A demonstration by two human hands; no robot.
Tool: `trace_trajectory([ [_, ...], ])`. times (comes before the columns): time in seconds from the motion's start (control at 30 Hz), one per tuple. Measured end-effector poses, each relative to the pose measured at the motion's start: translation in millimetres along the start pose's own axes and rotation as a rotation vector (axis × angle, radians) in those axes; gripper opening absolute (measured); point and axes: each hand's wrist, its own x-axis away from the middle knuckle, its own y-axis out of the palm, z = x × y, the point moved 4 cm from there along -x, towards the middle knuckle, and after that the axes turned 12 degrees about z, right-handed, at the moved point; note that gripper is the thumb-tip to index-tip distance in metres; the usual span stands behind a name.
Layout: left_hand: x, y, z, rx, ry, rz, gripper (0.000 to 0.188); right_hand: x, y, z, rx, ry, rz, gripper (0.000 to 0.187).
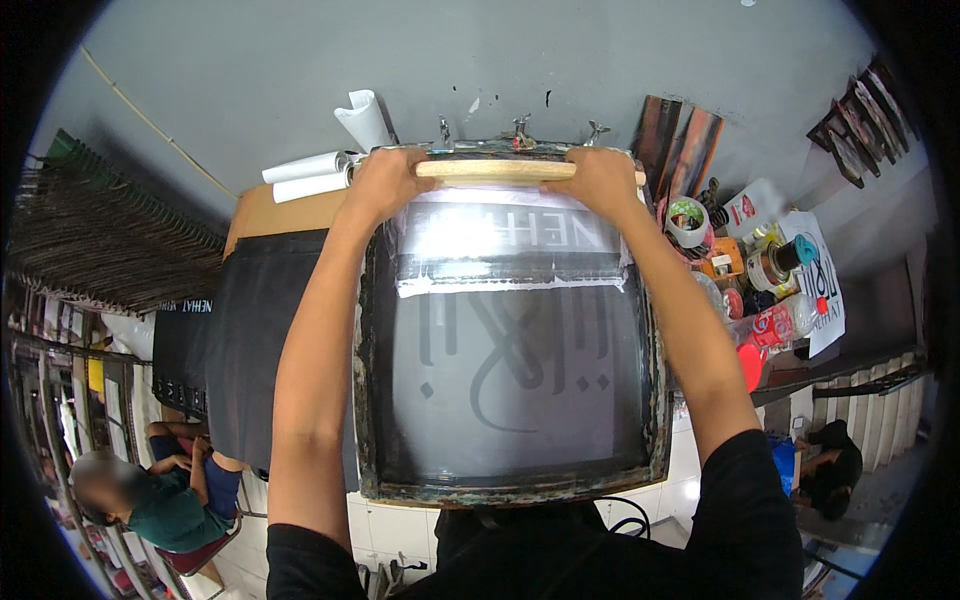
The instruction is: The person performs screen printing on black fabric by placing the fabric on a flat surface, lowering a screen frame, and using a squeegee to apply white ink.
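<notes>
Both my hands grip the wooden handle of a squeegee (495, 172) at the far end of a screen-printing frame (662, 430). My left hand (392, 182) is closed round its left end, my right hand (604, 182) round the right part. The squeegee lies crosswise; its blade is hard to make out. Below it, shiny clear tape (505, 272) crosses the upper mesh over some lettering. A large curling design shows in the grey mesh (520, 400). The frame's edges are worn and paint-stained. Metal clamps (521, 128) stand behind its far edge.
Dark fabric (270, 340) lies left of the frame, near white paper rolls (312, 175). At right stand a tape roll (687, 222), a white jug (752, 208), a can (772, 268) and a plastic bottle (775, 325). One person (185, 500) sits at lower left, another (832, 465) at lower right.
</notes>
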Motion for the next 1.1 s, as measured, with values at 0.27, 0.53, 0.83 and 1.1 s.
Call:
trace_trajectory([
  [0.27, 20.0, 1.1, -3.9, 0.063, -0.061, -0.001, 0.037, 22.2, -6.3, -10.6, -0.022, -0.030, 0.024, 0.065],
  [0.53, 93.8, -17.4, 16.8, 0.133, -0.046, 0.055, 0.030, 84.8, -24.2, -29.4, -0.033, -0.115, 0.115, 0.060],
  [0.83, 172.9, -17.6, 32.0, 0.053, 0.091, 0.248, 0.027, 160.3, -34.8, -49.1, -0.096, -0.179, 0.365, 0.035],
  [1.1, 276.5, -68.3, 45.9, 0.610, -0.477, 0.353, 0.043, 151.2, -50.5, -34.3, -0.173, -0.175, 0.440, 0.032],
])
